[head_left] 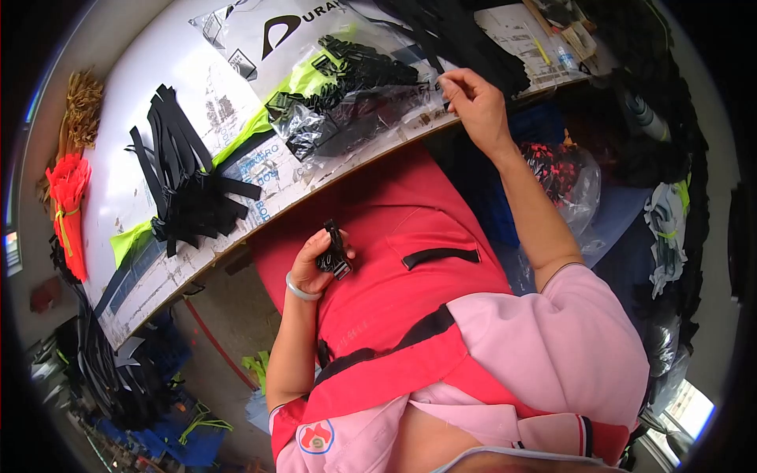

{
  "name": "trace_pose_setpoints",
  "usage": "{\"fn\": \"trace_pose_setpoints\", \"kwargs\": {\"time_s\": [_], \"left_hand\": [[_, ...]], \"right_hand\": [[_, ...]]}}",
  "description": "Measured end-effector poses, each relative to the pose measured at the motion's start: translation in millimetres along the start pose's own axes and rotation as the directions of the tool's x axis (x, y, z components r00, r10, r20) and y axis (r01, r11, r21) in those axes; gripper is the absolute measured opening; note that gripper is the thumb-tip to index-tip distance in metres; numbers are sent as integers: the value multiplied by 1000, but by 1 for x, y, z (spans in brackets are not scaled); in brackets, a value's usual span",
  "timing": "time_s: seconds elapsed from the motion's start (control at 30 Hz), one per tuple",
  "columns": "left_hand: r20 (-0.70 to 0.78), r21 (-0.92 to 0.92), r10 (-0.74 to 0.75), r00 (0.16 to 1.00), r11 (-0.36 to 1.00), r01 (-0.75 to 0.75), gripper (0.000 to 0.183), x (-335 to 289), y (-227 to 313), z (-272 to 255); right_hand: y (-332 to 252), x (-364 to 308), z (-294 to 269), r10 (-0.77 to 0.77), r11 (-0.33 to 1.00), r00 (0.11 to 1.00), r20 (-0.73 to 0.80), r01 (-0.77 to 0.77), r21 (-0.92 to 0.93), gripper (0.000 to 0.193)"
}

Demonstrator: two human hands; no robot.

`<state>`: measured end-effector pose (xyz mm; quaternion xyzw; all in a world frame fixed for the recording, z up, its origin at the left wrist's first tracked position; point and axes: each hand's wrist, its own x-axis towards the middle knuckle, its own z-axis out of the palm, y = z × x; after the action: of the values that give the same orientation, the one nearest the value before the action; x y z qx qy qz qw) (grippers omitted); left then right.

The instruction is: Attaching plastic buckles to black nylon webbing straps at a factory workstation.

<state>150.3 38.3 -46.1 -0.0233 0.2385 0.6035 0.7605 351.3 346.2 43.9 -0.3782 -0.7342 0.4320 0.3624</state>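
My left hand [311, 266], with a pale bracelet at its wrist, is closed around a small bunch of black plastic buckles [335, 254] above the red apron [371, 292]. My right hand [477, 102] is raised over the table's front edge, thumb and fingers pinched together. A small dark bit shows at its fingertips, too small to name. Just left of that hand lies a clear plastic bag [347, 110] with many black plastic pieces [367, 67] spilling from its mouth. Part of the bag's contents is hidden by glare and folds.
Black strap pieces [177, 169] lie heaped on the white table [118, 71], beside a lime-green strip [244, 134]. More black straps [497, 63] hang over the far right edge. An orange bundle [69, 201] sits at the left end. Bagged red-and-black items [556, 169] stand below, right.
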Motion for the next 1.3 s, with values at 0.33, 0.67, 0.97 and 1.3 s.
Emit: {"fn": "trace_pose_setpoints", "kwargs": {"time_s": [0.33, 0.67, 0.97, 1.3], "left_hand": [[-63, -1, -71, 995, 997, 71, 14, 10, -15, 10], [-75, -11, -120, 990, 993, 119, 12, 10, -10, 17], [71, 212, -105, 992, 973, 88, 40, 69, -1, 80], [282, -105, -67, 957, 989, 100, 27, 47, -7, 72]], "right_hand": [[53, 91, -18, 251, 715, 944, 215, -31, -698, 27], [23, 14, -55, 476, 784, 811, 341, -567, 253, 20], [-11, -77, 24, 312, 528, 746, 588, -651, 546, 15], [9, -104, 69, 168, 517, 713, 680, -651, 555, 24]]}}
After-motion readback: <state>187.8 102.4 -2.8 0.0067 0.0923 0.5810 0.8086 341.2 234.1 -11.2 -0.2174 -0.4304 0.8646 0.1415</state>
